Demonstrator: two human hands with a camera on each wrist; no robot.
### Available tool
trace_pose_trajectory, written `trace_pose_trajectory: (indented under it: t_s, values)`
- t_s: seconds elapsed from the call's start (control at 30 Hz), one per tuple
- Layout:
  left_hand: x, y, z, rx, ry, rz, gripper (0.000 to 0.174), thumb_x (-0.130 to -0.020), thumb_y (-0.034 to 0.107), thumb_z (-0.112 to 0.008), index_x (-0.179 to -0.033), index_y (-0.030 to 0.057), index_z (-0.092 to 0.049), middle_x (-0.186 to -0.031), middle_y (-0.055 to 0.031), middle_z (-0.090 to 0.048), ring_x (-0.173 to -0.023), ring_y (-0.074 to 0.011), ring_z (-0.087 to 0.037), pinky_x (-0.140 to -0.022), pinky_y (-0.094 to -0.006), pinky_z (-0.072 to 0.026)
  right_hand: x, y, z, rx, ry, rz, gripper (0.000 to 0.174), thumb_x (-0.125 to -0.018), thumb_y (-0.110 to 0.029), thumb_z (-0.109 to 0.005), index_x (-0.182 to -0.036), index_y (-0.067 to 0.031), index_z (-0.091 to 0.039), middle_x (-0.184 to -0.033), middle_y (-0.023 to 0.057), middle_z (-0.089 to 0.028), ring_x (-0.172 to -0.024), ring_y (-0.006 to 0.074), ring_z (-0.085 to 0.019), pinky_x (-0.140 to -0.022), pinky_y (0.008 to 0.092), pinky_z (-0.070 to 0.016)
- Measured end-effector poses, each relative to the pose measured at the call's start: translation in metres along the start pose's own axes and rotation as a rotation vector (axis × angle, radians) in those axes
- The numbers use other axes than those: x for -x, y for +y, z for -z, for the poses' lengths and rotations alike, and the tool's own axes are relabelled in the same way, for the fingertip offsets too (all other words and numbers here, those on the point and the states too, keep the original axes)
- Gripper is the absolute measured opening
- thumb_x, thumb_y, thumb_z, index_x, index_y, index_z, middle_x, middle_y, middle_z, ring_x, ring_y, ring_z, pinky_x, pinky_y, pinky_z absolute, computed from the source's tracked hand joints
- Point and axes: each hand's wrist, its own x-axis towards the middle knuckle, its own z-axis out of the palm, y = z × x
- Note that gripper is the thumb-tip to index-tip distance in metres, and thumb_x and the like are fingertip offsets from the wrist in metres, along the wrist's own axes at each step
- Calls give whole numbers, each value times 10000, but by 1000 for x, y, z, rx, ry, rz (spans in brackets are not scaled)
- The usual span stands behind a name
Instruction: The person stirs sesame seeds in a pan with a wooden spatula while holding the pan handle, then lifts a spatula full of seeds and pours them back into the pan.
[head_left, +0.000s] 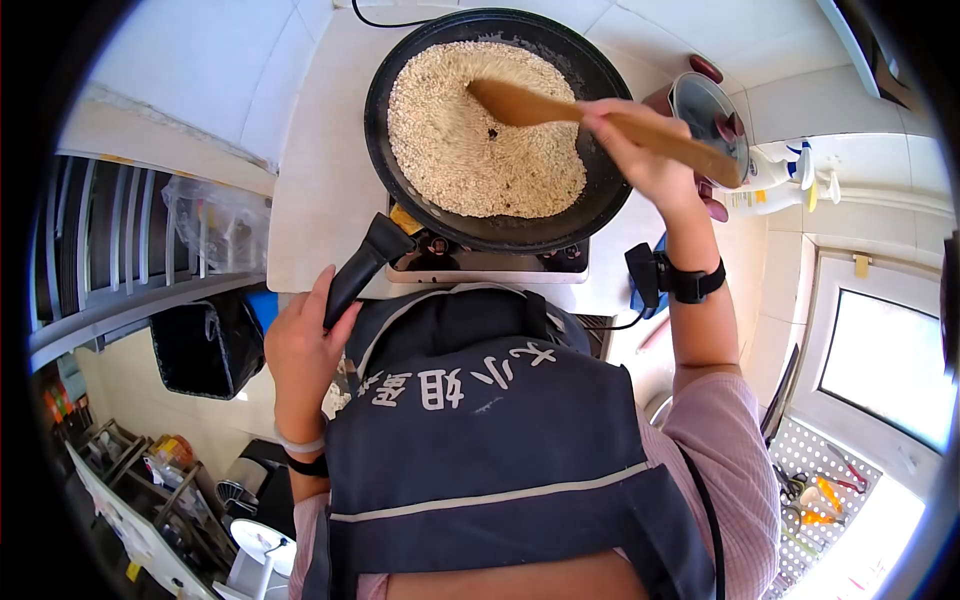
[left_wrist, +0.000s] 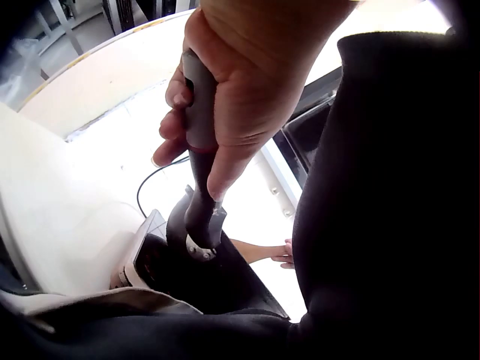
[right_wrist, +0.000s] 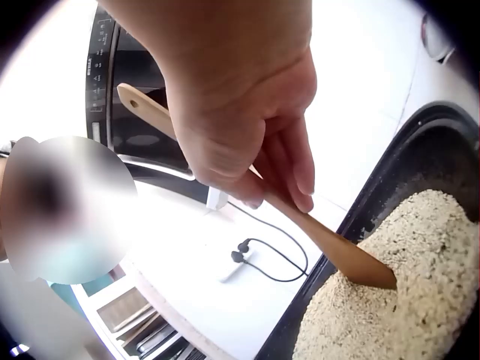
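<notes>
A black frying pan (head_left: 605, 195) holds a wide layer of pale, flaky grains (head_left: 430, 130) that look like oats, with a few dark specks. My left hand (head_left: 303, 335) grips the pan's black handle (head_left: 360, 270); in the left wrist view, the fingers wrap round that handle (left_wrist: 201, 112) with the thumb along it. My right hand (head_left: 645, 150) holds a wooden spatula (head_left: 535, 107) by its shaft, above the pan's right side. In the right wrist view, the spatula's blade (right_wrist: 352, 262) is dug into the grains (right_wrist: 431, 247), and its holed end sticks out behind the hand.
Under the pan is a portable stove (head_left: 490, 262) on a light counter (head_left: 315, 190). A lidded pot (head_left: 715, 105) and spray bottles (head_left: 770, 180) stand to the right. A bin with a black liner (head_left: 205, 345) is at lower left. A black cord (right_wrist: 289, 244) lies behind the pan.
</notes>
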Motion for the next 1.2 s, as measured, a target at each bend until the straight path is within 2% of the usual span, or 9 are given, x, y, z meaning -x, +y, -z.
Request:
trace_pose_trajectory:
  t_s: [0.1, 0.17, 0.4, 0.6, 0.67, 0.7, 0.9, 1.13, 1.2]
  values:
    - [-1, 5, 8, 116, -49, 67, 568, -757, 247, -818, -1266, 79, -630, -774, -92, -627, -609, -234, -583, -567, -334, -471, 3, 24, 12, 28, 83, -97, 114, -901, -95, -699, -977, -15, -726, -891, 55, -739, -749, 113, -698, -671, 242, -565]
    - [-4, 5, 16, 239, -57, 73, 583, -746, 248, -825, -1267, 74, -630, -802, -100, -641, -615, -230, -590, -572, -324, -477, 11, 28, 24, -252, 205, -382, 173, -924, -118, -683, -1048, 3, -696, -930, 83, -731, -764, 150, -715, -664, 234, -569]
    - [-6, 3, 13, 279, -68, 39, 589, -734, 232, -833, -1262, 66, -634, -871, -119, -671, -620, -234, -605, -576, -311, -491, 36, 16, 64, -111, 399, -560, 223, -932, -101, -671, -1092, 54, -658, -974, 158, -710, -814, 195, -730, -656, 231, -584]
    - [-5, 0, 7, 217, -5, -33, 543, -748, 164, -816, -1256, 75, -643, -878, -116, -681, -624, -244, -618, -570, -321, -492, 7, 72, 7, -518, 445, -542, 222, -924, -107, -684, -1090, 39, -675, -993, 132, -708, -802, 200, -729, -658, 232, -582]
    - [-5, 1, 8, 217, -9, -22, 539, -747, 156, -815, -1253, 78, -645, -871, -114, -679, -626, -246, -617, -569, -325, -490, -3, 68, -17, -574, 320, -462, 180, -915, -105, -694, -1059, 2, -711, -968, 90, -722, -818, 172, -720, -697, 233, -575]
    - [-5, 1, 8, 223, -17, -8, 535, -746, 148, -814, -1250, 80, -647, -863, -111, -677, -627, -248, -615, -568, -328, -488, -4, 65, -21, -355, 222, -405, 143, -898, -85, -710, -1024, -25, -739, -971, 63, -739, -850, 120, -698, -746, 219, -558]
    - [-3, -1, 6, 174, -12, -19, 536, -751, 155, -810, -1256, 94, -643, -852, -105, -666, -650, -258, -612, -573, -341, -483, 5, 8, 3, -267, -218, -64, 139, -865, 2, -712, -1001, 2, -741, -1035, 107, -745, -871, 101, -686, -805, 227, -554]
    - [-2, -3, 4, 151, -7, -19, 542, -752, 157, -807, -1265, 108, -640, -856, -101, -665, -654, -252, -613, -575, -340, -483, -15, 33, 70, 48, -230, -17, 157, -892, -72, -708, -1016, 20, -733, -941, 103, -743, -822, 133, -696, -729, 239, -565]
    - [-2, -4, 4, 170, -6, -11, 538, -749, 154, -809, -1259, 110, -645, -847, -97, -665, -647, -247, -611, -570, -336, -481, -34, 67, 69, -172, 43, -352, 207, -901, -155, -720, -1020, 14, -732, -926, 89, -735, -833, 153, -700, -745, 250, -566]
